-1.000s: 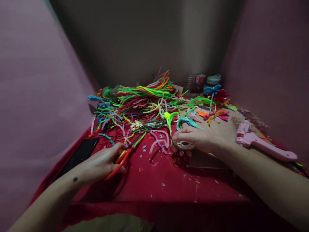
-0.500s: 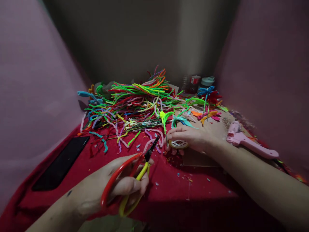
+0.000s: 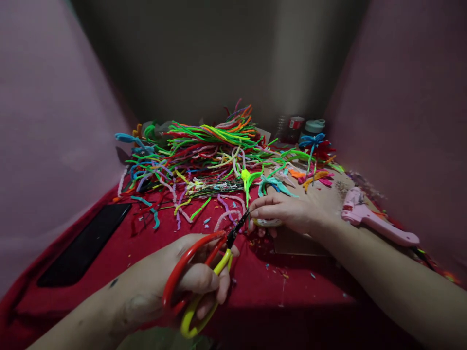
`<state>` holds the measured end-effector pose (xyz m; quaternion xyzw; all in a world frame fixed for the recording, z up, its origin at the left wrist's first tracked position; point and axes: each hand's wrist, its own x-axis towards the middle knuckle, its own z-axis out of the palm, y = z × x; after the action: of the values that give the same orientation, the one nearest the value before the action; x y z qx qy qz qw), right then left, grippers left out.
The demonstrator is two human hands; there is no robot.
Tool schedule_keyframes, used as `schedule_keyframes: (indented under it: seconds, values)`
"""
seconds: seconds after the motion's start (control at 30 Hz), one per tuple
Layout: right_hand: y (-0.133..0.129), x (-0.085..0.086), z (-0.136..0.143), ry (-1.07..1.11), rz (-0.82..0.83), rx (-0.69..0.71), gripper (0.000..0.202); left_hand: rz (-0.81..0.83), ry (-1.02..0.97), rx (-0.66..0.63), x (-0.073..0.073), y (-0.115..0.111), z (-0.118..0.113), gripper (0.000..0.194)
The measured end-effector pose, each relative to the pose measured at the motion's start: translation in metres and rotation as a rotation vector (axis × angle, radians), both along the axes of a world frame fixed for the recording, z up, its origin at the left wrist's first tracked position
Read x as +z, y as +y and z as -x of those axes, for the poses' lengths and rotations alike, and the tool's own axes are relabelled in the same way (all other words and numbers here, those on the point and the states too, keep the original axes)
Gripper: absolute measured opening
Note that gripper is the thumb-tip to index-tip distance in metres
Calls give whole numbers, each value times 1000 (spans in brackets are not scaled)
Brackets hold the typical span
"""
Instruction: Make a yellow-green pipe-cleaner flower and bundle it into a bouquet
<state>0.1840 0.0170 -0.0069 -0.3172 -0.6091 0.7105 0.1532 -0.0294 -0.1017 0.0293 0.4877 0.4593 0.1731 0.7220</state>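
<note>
My left hand (image 3: pixel 206 282) is closed around scissors (image 3: pixel 178 272) with one red and one yellow handle. The dark blades point up and right, their tips at the fingertips of my right hand (image 3: pixel 288 214). Those fingers are closed on a roll of tape (image 3: pixel 269 222), seen nearly edge-on under them. From the same fingertips a yellow-green pipe cleaner flower (image 3: pixel 247 182) rises upright on a thin stem. Where the stem ends is hidden by the fingers and blades. A light-blue pipe cleaner piece (image 3: pixel 279 187) lies just behind my right hand.
A large heap of coloured pipe cleaners (image 3: pixel 211 136) covers the back of the red cloth (image 3: pixel 255 291). A black phone (image 3: pixel 85 245) lies left, a pink glue gun (image 3: pixel 379 221) right, beside cardboard (image 3: pixel 302 245). A bottle (image 3: pixel 295 129) and a lidded cup (image 3: pixel 314 127) stand behind.
The scissors have moved up and right, bringing the blade tips to my right fingertips. The tape roll has tilted and shows less of its face.
</note>
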Motion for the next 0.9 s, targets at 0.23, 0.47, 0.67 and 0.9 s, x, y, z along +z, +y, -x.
schedule_keyframes:
  seconds: [0.23,0.47,0.67,0.9]
  values:
    - [3,-4,-3,19,0,33,18,95,3,45,5,0,-6,21]
    - [3,-6,-2,61,27,-5,20,69,-41,86,0,0,-6,19]
    - [4,-7,-3,33,22,-13,22,-9,-16,32,-9,3,-3,22]
    - [4,-3,-4,-12,-70,46,23,5,34,10,-8,6,-4,14]
